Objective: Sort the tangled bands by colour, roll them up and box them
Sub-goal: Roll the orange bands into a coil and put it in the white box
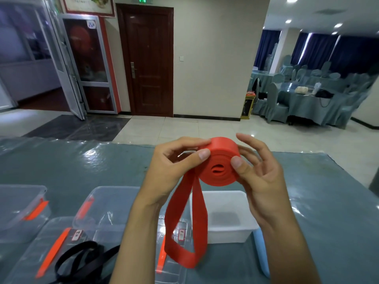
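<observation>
I hold a red band (218, 162) up over the table, most of it wound into a thick coil. My left hand (174, 167) pinches the coil's left side with thumb and fingers. My right hand (256, 169) grips its right side, thumb pressed on the coil's face. A loose loop of the same band hangs down from the coil to just above the table. A black band (82, 261) lies tangled at the lower left, on a clear lid. A light blue band (262, 253) lies beside the white box (249, 218), partly behind my right forearm.
The white open box stands under my hands on the teal tablecloth (82, 160). Clear plastic boxes with orange clips (106, 203) and flat lids (51, 242) fill the lower left. Beyond the table's far edge are tiled floor, a brown door and covered banquet chairs.
</observation>
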The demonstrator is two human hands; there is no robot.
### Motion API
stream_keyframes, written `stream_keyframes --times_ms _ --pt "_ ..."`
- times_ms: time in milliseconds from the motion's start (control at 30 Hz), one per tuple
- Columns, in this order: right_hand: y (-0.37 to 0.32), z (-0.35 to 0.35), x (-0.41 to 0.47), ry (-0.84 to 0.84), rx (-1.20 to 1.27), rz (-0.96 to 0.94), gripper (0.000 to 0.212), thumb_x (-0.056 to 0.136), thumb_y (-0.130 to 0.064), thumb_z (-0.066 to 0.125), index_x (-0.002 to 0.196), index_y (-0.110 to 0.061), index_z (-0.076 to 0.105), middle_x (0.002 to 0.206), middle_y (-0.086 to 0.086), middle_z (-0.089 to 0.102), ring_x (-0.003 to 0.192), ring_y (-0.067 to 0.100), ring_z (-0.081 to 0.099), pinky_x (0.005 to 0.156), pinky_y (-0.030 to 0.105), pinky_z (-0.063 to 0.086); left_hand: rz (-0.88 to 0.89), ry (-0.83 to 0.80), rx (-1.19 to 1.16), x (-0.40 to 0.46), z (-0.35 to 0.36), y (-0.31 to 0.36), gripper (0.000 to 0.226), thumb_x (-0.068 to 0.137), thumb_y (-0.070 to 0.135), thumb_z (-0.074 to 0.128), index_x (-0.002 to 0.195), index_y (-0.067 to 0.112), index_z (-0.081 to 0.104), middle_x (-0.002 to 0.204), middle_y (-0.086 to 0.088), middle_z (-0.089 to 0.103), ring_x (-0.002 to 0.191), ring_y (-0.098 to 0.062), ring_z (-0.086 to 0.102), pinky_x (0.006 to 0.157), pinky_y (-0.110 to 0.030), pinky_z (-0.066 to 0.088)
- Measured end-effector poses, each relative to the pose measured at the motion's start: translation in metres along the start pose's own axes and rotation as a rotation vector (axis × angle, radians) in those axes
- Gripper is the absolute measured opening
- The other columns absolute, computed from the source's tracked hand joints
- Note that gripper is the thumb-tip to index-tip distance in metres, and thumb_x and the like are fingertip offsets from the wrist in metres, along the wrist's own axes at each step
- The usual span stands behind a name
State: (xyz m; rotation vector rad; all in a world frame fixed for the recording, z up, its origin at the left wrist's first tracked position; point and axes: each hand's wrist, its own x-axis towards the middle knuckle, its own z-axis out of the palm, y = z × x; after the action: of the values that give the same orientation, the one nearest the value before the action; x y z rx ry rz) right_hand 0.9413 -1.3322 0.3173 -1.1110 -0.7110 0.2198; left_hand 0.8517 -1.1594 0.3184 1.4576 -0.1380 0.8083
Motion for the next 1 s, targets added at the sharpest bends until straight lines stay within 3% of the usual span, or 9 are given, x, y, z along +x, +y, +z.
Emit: stream_keyframes --times_ms 133,267,433,500,633,800,867,1000 --pt "0.002 -0.001 0.000 -0.133 0.027 0.123 0.041 0.083 -0.037 0.087 0.119 -0.024 0.072 0.126 0.009 0.071 0.110 0.029 0.074 0.082 0.039 0.062 0.058 0.094 0.014 0.000 0.004 0.002 0.016 0.084 0.012 0.084 0.098 0.021 0.082 0.093 0.000 0.081 0.088 -0.010 0.075 0.079 -0.018 0.056" --pt "-0.001 0.000 0.002 -0.046 -0.077 0.085 0.039 0.077 -0.036 0.091 0.111 -0.026 0.074 0.114 0.009 0.076 0.100 0.031 0.077 0.072 0.036 0.064 -0.049 -0.012 0.032 -0.001 -0.002 0.002 0.016 0.087 0.014 0.084 0.103 0.016 0.081 0.099 -0.003 0.081 0.093 -0.011 0.076 0.081 -0.019 0.057" --pt "0.009 0.005 -0.001 0.029 -0.039 0.007 0.039 0.084 -0.042 0.084 0.118 -0.027 0.073 0.119 0.008 0.075 0.107 0.030 0.075 0.078 0.039 0.064 -0.091 -0.073 0.108 -0.001 -0.009 -0.001 0.038 0.084 0.019 0.087 0.121 0.024 0.080 0.119 -0.006 0.078 0.112 -0.019 0.075 0.094 -0.028 0.058" --pt "0.009 0.004 -0.002 -0.015 -0.014 0.008 0.047 0.078 -0.047 0.089 0.114 -0.026 0.069 0.120 0.010 0.074 0.108 0.032 0.075 0.080 0.039 0.064 -0.021 -0.040 0.118 -0.001 -0.010 -0.001 0.037 0.081 0.022 0.091 0.116 0.025 0.081 0.112 -0.006 0.080 0.105 -0.020 0.077 0.088 -0.025 0.059" --pt "0.005 -0.002 0.000 -0.055 -0.145 0.024 0.041 0.069 -0.037 0.092 0.098 -0.030 0.064 0.107 0.009 0.078 0.095 0.029 0.079 0.072 0.032 0.064 0.056 0.036 0.204 -0.001 -0.011 -0.002 0.033 0.073 0.031 0.095 0.101 0.033 0.080 0.101 0.004 0.081 0.095 -0.015 0.078 0.077 -0.019 0.059" --pt "0.006 -0.006 -0.001 0.029 -0.132 -0.097 0.052 0.067 -0.038 0.096 0.110 -0.029 0.070 0.109 0.010 0.078 0.097 0.029 0.078 0.073 0.033 0.064 -0.097 -0.060 0.136 0.001 -0.011 -0.003 0.040 0.073 0.035 0.093 0.110 0.031 0.078 0.110 0.000 0.079 0.103 -0.017 0.076 0.088 -0.027 0.058" --pt "0.010 -0.005 -0.002 0.071 -0.069 -0.109 0.053 0.063 -0.045 0.098 0.106 -0.029 0.073 0.108 0.012 0.078 0.098 0.029 0.078 0.077 0.033 0.064 -0.177 -0.088 0.103 0.002 -0.014 -0.004 0.043 0.071 0.034 0.093 0.111 0.027 0.079 0.109 -0.005 0.079 0.100 -0.020 0.076 0.091 -0.030 0.060" --pt "0.019 -0.006 -0.005 0.087 -0.064 -0.057 0.055 0.060 -0.048 0.099 0.103 -0.028 0.072 0.111 0.014 0.077 0.101 0.032 0.077 0.079 0.035 0.064 -0.274 -0.146 0.182 0.001 -0.019 -0.002 0.045 0.065 0.029 0.099 0.104 0.015 0.080 0.096 -0.008 0.081 0.085 -0.018 0.077 0.082 -0.025 0.062"
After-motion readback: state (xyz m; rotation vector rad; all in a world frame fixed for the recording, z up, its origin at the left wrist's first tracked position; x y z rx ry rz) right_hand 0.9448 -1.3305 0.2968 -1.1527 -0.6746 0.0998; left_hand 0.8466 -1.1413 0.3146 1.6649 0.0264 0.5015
